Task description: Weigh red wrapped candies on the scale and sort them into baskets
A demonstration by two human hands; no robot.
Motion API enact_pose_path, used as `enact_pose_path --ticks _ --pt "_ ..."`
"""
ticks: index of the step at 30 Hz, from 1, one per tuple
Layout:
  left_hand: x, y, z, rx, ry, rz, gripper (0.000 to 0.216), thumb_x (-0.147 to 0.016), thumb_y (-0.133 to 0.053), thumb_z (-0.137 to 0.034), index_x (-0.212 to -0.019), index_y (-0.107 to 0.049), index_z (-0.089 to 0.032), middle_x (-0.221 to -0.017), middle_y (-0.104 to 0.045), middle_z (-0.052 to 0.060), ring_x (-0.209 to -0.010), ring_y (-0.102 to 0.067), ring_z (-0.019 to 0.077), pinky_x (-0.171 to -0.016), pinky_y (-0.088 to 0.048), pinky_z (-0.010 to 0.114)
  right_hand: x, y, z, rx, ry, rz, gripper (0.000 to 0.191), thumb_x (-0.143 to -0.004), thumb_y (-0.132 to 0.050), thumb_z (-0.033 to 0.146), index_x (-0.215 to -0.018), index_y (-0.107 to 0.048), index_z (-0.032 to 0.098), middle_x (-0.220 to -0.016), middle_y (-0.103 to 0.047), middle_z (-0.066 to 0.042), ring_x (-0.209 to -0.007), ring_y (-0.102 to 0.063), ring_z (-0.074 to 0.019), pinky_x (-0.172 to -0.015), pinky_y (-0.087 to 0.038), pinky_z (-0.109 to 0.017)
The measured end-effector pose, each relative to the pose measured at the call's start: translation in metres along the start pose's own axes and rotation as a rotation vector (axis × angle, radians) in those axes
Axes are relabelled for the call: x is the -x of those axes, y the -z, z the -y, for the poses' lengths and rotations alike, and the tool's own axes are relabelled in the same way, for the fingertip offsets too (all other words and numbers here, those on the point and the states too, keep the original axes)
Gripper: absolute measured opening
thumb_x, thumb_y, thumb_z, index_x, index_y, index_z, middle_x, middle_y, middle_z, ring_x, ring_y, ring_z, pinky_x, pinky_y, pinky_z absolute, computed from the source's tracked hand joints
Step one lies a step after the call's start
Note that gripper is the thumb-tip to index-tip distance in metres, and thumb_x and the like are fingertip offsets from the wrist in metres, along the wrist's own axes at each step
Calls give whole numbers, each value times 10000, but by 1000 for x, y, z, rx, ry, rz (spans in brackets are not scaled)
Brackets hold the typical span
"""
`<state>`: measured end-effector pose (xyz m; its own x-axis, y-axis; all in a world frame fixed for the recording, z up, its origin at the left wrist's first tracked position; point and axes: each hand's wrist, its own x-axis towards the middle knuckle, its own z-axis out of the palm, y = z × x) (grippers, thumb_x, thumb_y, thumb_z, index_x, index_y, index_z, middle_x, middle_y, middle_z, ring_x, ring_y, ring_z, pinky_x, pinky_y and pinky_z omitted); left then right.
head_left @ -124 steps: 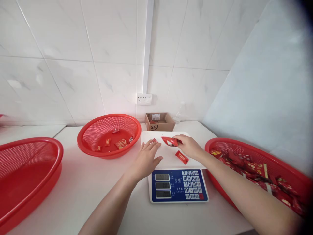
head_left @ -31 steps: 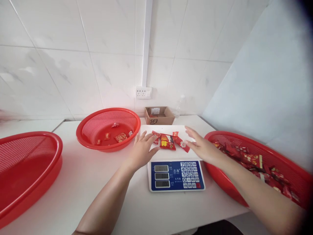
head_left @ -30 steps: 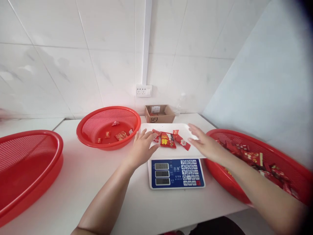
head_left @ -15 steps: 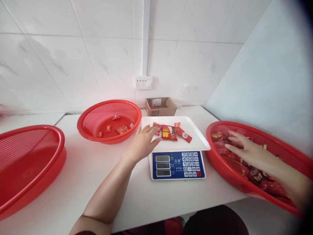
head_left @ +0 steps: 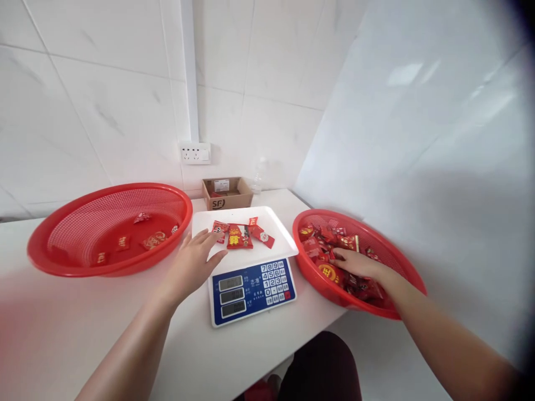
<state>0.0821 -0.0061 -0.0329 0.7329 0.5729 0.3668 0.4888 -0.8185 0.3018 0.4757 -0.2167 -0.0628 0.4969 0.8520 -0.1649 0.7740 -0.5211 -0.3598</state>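
- On the white desk, a scale is set between two baskets, its keys and displays turned to the near side, apparently for easy reading.
- Upon the scale, a white tray; a few packets are borne on it, probably laid flat so that each can be seen.
- Tray contents: one yellow-marked packet at the middle; one flat red packet laid aslant to its right; one small packet behind.
- Left hand: released, fingers parted, thumb stretched out, nothing grasped. It is held over the tray's left edge, fingertips at the leftmost packet; contact cannot be told.
- Right hand: held inside the right basket, fingers loosely bent among wrapped snacks; whether one is gripped cannot be told.
- Right basket: well filled, placed just beside the scale, presumably for a short reach.
- Left basket: sparsely filled, a few wrapped pieces scattered on its floor.
- Behind the scale: cardboard box and clear bottle, likely stood there out of the way.
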Motion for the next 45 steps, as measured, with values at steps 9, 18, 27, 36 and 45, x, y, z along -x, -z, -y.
enact_pose_path --ticks 9,18,27,36,45 --pt "-2 -1 1 1 21 31 414 -906 -403 -408 -1241 -523 -198 -1263 -567 112 -1255 -427 296 -1045 -282 523 3 22 -4 -231 -91 -120 258 -800 -438 282 -984 -600 204 -984 -687 -53 -844 -644 -156 -714 -502 -254" --pt "-1 -5 3 30 31 54 416 -907 -393 -419 -1264 -506 -237 -1276 -558 105 -1278 -400 307 -1042 -280 538 -4 2 7 -169 -60 -83 347 -793 -524 368 -1078 -616 192 -1157 -643 -74 -1051 -590 -218 -896 -452 -298" --pt "2 2 -3 49 34 55 377 -902 -450 -366 -1235 -525 -207 -1271 -564 106 -1277 -407 280 -1071 -252 519 -21 -15 13 -1 -19 -63 72 -685 -540 161 -679 -600 201 -752 -693 -65 -758 -650 -258 -729 -467 -347" --pt "4 8 -1 88 53 14 397 -904 -460 -345 -1274 -490 -205 -1304 -540 109 -1289 -388 300 -1053 -276 540 -12 27 91 -6 -42 -499 328 -840 -415 386 -1006 -619 190 -1027 -675 -128 -925 -617 -291 -794 -447 -384" --pt "5 9 -1 75 43 3 410 -905 -457 -356 -1292 -469 -221 -1286 -555 92 -1283 -392 301 -1060 -268 533 -19 -27 199 -81 579 -542 280 -871 -401 328 -909 -656 217 -952 -659 -80 -943 -593 -221 -850 -464 -357"
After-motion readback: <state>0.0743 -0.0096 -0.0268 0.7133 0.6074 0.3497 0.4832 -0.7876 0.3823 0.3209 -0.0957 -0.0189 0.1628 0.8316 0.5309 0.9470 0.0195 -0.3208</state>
